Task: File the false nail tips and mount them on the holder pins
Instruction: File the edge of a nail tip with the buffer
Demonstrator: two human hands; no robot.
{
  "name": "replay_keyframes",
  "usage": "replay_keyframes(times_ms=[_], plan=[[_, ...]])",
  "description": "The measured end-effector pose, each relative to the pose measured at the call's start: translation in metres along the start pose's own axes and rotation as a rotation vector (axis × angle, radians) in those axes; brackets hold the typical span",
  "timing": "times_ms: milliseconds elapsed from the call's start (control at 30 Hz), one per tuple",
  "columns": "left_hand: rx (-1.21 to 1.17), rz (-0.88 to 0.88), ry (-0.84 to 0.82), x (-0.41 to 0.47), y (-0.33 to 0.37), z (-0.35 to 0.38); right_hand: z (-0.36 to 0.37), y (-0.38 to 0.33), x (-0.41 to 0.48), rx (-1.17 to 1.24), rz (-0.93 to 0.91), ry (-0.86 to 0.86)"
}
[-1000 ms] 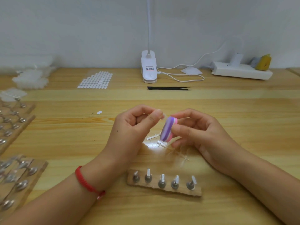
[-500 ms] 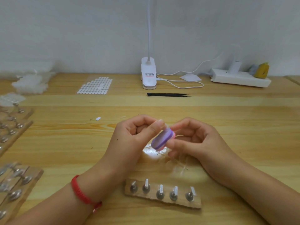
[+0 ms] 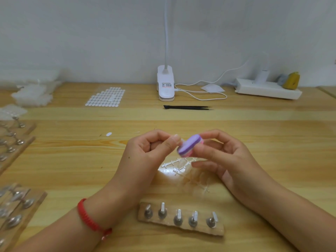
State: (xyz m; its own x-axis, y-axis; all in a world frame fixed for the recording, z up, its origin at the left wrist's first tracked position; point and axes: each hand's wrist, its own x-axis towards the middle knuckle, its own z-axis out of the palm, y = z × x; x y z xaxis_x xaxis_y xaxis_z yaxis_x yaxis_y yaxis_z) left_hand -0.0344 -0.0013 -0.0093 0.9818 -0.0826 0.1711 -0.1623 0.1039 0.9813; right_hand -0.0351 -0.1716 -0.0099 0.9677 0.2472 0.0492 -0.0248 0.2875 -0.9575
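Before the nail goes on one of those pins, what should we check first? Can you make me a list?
1. The left hand pinches the nail tip: ok, though the tip is clear and blurred.
2. The right hand holds the file block firmly: ok.
3. The nail's edge is filed smooth: cannot tell, it is too small to see.
4. The pin holder lies close in front of the hands: ok.
5. There is a free pin to use: ok, no nail shows on any of the five.
6. The way down to the holder is open: ok, only clear plastic scraps lie under the hands.
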Motion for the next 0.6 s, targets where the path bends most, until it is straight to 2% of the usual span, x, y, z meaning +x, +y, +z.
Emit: replay_keyframes(times_ms=[67, 200, 300, 367, 600], plan=[[-0.009, 0.004, 0.003, 0.0006, -0.0004, -0.0005, -0.0020, -0.0003, 0.0000, 0.032, -0.007, 0.036], [-0.009, 0.019, -0.045, -0.0004, 0.0014, 0.0010, 0.0045, 0.0005, -0.0023, -0.106, -0.006, -0.051], [-0.004, 0.006, -0.008, 0.0000, 0.0002, -0.0005, 0.0000, -0.0012, 0.0000, 0.048, -0.009, 0.058], [-0.007, 0.001, 0.006, -0.0002, 0.0003, -0.0013, -0.0009, -0.0017, 0.0000, 0.057, -0.004, 0.073], [-0.027, -0.038, 0.019, 0.0005, -0.0006, -0.0036, -0.0002, -0.0001, -0.0002, -0.008, 0.007, -0.016]])
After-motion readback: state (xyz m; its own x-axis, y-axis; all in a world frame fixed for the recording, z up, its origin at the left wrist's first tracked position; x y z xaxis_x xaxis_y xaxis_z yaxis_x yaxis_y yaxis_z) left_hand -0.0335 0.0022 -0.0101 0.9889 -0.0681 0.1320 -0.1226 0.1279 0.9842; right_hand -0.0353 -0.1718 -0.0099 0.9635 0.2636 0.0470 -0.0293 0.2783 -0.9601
